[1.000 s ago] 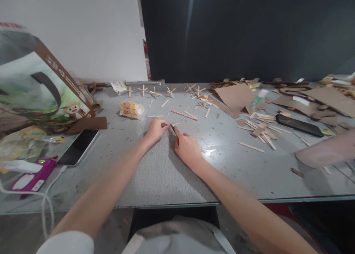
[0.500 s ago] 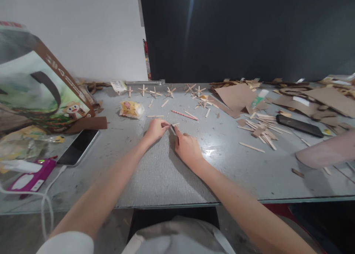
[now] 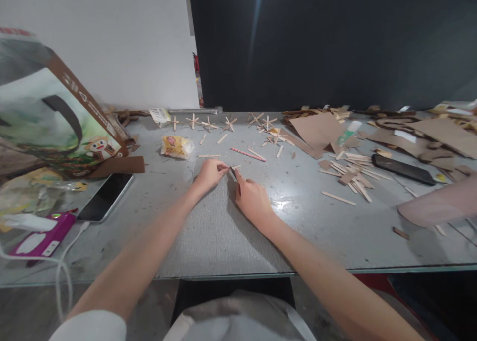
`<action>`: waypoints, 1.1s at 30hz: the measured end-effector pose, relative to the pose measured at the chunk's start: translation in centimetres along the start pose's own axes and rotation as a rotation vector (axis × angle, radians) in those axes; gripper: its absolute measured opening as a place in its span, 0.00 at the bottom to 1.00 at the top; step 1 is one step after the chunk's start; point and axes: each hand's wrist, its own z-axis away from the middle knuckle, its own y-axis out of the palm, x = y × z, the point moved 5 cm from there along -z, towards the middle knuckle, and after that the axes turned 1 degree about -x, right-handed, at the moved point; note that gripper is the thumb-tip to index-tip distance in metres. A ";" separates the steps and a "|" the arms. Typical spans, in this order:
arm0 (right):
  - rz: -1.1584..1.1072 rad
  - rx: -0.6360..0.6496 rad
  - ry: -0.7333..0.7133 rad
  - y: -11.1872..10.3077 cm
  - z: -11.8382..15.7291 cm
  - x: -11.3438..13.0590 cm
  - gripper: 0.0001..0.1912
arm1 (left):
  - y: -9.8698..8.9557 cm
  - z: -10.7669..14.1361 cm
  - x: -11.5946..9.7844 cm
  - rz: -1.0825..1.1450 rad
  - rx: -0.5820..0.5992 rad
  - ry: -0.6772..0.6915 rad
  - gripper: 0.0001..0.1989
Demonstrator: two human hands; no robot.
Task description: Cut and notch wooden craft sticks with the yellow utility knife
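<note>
In the middle of the grey table (image 3: 208, 246), my left hand (image 3: 210, 175) is closed in a pinch on a thin wooden stick (image 3: 237, 167), most of which its fingers hide. My right hand (image 3: 253, 198) is wrapped round a small dark blade (image 3: 233, 172), index finger stretched along it, with the tip touching the stick beside my left fingertips. Just beyond the hands lie a red-and-white striped straw (image 3: 248, 155) and a few loose sticks. Several star shapes of crossed sticks (image 3: 193, 121) stand in a row farther back.
A yellow packet (image 3: 177, 147) sits behind my left hand. At the left are a phone (image 3: 105, 197), a purple device (image 3: 44, 237) with a white cable, and a large printed bag (image 3: 55, 117). Rightward lie piled sticks (image 3: 356, 174), cardboard (image 3: 318, 132), a glue stick (image 3: 349, 132) and a black case (image 3: 402, 169).
</note>
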 end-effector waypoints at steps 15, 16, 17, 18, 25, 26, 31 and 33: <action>-0.004 0.038 -0.012 -0.3 -0.4 0.6 0.34 | 0.4 -0.1 0.2 -0.056 -0.057 0.042 0.06; -0.004 0.035 -0.012 -0.2 -0.3 0.6 0.34 | 0.4 -0.1 0.2 -0.058 -0.061 0.040 0.06; -0.004 0.029 -0.012 -0.2 -0.2 0.6 0.34 | 0.5 -0.2 0.3 -0.059 -0.063 0.039 0.06; -0.002 0.023 -0.013 -0.2 -0.1 0.6 0.34 | 0.6 -0.2 0.3 -0.060 -0.063 0.039 0.06; 0.033 -0.013 -0.022 0.0 -0.7 0.8 0.32 | 0.7 -0.2 0.4 -0.063 -0.056 0.083 0.07; 0.037 -0.011 -0.024 0.0 -0.7 0.8 0.33 | 0.7 -0.1 0.4 -0.061 -0.055 0.084 0.07; 0.057 -0.004 -0.009 0.3 -0.2 0.7 0.36 | 0.9 -0.1 0.5 -0.049 -0.052 0.079 0.06; 0.064 -0.002 -0.005 0.3 -0.2 0.6 0.36 | 0.9 -0.1 0.5 -0.049 -0.041 0.086 0.07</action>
